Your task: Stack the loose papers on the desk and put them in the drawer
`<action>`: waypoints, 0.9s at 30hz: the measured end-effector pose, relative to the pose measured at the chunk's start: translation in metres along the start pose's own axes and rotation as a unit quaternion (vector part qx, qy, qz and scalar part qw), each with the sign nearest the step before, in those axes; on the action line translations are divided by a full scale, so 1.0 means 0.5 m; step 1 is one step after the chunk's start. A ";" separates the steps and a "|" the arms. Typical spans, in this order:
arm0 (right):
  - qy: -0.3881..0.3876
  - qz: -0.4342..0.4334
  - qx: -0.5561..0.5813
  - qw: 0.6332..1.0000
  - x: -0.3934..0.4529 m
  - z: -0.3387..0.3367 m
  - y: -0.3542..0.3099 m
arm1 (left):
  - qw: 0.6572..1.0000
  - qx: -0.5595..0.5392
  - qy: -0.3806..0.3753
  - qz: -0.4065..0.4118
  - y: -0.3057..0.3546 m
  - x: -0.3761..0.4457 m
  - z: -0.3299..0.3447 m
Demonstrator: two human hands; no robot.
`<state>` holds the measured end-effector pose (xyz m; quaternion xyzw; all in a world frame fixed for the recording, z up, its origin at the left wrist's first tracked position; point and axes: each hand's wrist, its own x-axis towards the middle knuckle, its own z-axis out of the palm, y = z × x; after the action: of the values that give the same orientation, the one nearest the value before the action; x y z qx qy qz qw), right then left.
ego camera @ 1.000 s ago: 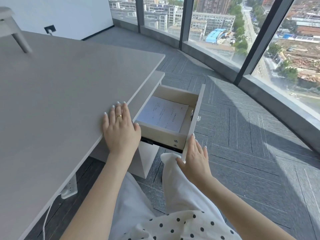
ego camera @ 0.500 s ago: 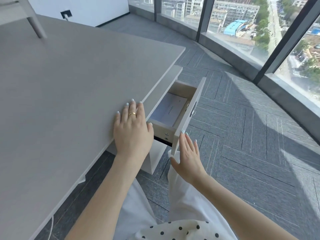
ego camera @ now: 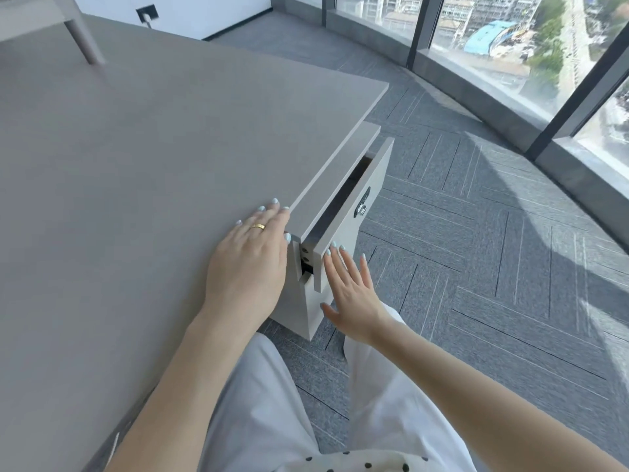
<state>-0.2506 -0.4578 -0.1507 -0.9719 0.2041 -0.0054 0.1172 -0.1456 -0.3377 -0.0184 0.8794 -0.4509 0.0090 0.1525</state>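
Drawer (ego camera: 354,206) under the bench (ego camera: 136,172) stands a narrow slit ajar; any papers inside are hidden. The left hand (ego camera: 250,264) lies flat on the bench edge, fingers together, a gold ring (ego camera: 258,226) on one. The right hand (ego camera: 352,294) is spread, its fingertips (ego camera: 329,252) touching the near end of the drawer front.

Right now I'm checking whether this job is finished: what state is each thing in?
drawer: nearly shut, a narrow dark gap left along its top.
papers: not visible, neither on the desk nor through the gap.
desk: top bare of papers.
left hand: flat on the desk edge, palm down, holding nothing.
right hand: open, fingertips against the drawer front, holding nothing.
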 end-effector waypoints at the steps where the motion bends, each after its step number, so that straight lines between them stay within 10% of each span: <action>1: -0.006 -0.007 -0.004 1.000 0.006 0.001 0.000 | 1.000 -0.003 -0.007 -0.003 -0.002 0.002 -0.003; 27: -0.004 -0.007 -0.005 1.000 0.057 0.015 -0.003 | 1.000 -0.007 0.007 0.023 -0.021 0.003 -0.001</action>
<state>-0.2234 -0.4661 -0.1585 -0.9739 0.1964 -0.0010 0.1134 -0.1362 -0.3328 -0.0203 0.8676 -0.4702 0.0159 0.1614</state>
